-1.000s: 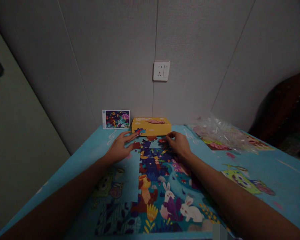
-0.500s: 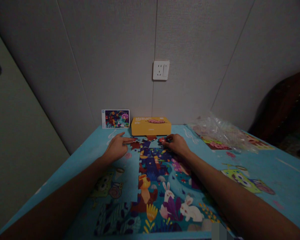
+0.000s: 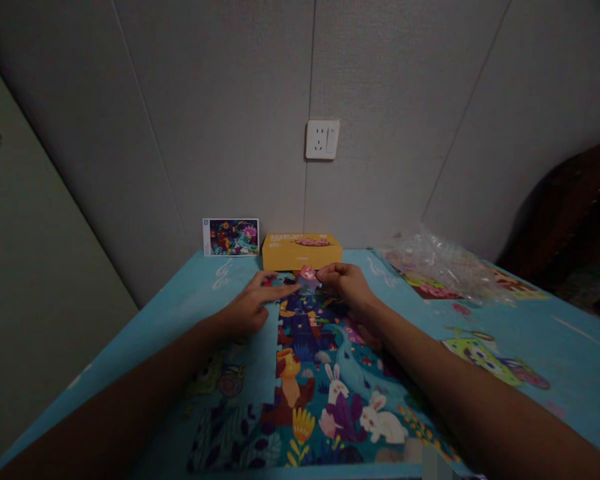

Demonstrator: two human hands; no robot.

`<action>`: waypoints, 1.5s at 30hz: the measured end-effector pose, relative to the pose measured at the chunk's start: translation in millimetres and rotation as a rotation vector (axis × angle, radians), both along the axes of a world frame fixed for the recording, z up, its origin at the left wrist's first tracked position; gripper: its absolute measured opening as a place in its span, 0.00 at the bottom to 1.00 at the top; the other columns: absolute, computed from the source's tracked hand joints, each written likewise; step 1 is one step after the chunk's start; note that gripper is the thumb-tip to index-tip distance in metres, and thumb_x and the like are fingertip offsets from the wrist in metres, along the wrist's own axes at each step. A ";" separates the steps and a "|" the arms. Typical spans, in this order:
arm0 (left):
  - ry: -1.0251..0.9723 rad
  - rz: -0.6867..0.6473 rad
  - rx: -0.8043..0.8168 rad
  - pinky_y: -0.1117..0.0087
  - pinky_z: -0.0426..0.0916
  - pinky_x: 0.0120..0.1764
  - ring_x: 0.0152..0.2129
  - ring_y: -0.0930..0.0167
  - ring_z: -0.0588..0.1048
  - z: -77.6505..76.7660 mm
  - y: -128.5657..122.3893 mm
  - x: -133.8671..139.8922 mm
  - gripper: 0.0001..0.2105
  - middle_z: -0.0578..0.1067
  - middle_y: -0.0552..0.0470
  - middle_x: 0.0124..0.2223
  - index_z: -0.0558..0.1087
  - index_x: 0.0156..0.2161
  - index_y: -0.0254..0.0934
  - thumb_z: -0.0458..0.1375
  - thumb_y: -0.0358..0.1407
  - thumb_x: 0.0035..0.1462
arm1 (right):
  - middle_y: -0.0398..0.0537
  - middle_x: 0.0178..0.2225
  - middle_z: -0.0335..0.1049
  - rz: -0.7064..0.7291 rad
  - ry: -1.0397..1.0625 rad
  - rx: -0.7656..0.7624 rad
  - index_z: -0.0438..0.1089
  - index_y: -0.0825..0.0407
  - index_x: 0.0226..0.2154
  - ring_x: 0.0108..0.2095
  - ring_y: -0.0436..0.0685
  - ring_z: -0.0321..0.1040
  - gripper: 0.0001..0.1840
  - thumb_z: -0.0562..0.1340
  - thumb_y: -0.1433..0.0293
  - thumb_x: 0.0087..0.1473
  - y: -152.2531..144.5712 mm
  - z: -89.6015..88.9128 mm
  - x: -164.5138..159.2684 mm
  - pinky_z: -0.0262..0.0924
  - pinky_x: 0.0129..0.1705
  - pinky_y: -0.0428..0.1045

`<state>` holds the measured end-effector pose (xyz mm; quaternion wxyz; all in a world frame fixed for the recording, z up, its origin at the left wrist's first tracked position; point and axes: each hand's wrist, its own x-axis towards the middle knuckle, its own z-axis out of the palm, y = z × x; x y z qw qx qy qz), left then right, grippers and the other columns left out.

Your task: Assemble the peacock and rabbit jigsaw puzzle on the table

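Note:
A partly built jigsaw puzzle (image 3: 330, 373) with rabbits and flowers lies in the middle of the blue table (image 3: 555, 347). At its far edge my right hand (image 3: 349, 283) pinches a small pink and red puzzle piece (image 3: 307, 276), lifted a little above the table. My left hand (image 3: 253, 303) rests flat beside the puzzle's top left corner, its fingers stretched toward that piece and over loose dark pieces there.
A yellow puzzle box (image 3: 302, 251) stands against the wall just behind the hands. A picture card (image 3: 231, 237) leans on the wall to its left. Crumpled clear plastic bags (image 3: 440, 267) lie at the back right. A dark wooden chair (image 3: 575, 220) stands on the right.
My right hand has picked up a pink and red piece and raised it. My left hand slid right toward the puzzle's top edge.

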<state>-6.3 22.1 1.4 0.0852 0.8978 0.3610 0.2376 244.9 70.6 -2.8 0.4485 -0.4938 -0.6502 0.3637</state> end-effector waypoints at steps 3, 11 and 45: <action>-0.013 0.000 -0.067 0.56 0.52 0.64 0.64 0.64 0.53 -1.8 -5.7 5.6 0.44 0.55 0.55 0.67 0.62 0.63 0.47 0.46 0.16 0.38 | 0.47 0.24 0.71 0.068 -0.082 0.048 0.73 0.56 0.30 0.23 0.51 0.64 0.19 0.62 0.55 0.48 -6.8 1.8 -6.9 0.59 0.27 0.47; -0.085 0.340 -0.019 0.58 0.55 0.63 0.63 0.61 0.57 7.2 4.2 -3.6 0.37 0.63 0.50 0.64 0.69 0.59 0.38 0.47 0.18 0.41 | 0.60 0.44 0.74 0.025 -0.560 0.225 0.76 0.55 0.43 0.48 0.67 0.63 0.18 0.62 0.63 0.53 -1.2 2.4 10.7 0.53 0.52 0.60; 0.042 0.193 -0.139 0.56 0.53 0.62 0.57 0.62 0.59 -14.2 15.8 -3.8 0.40 0.66 0.59 0.62 0.69 0.59 0.43 0.46 0.17 0.38 | 0.55 0.51 0.70 0.154 -0.985 0.370 0.69 0.51 0.51 0.51 0.66 0.61 0.21 0.54 0.59 0.62 -0.3 1.4 -2.8 0.52 0.50 0.58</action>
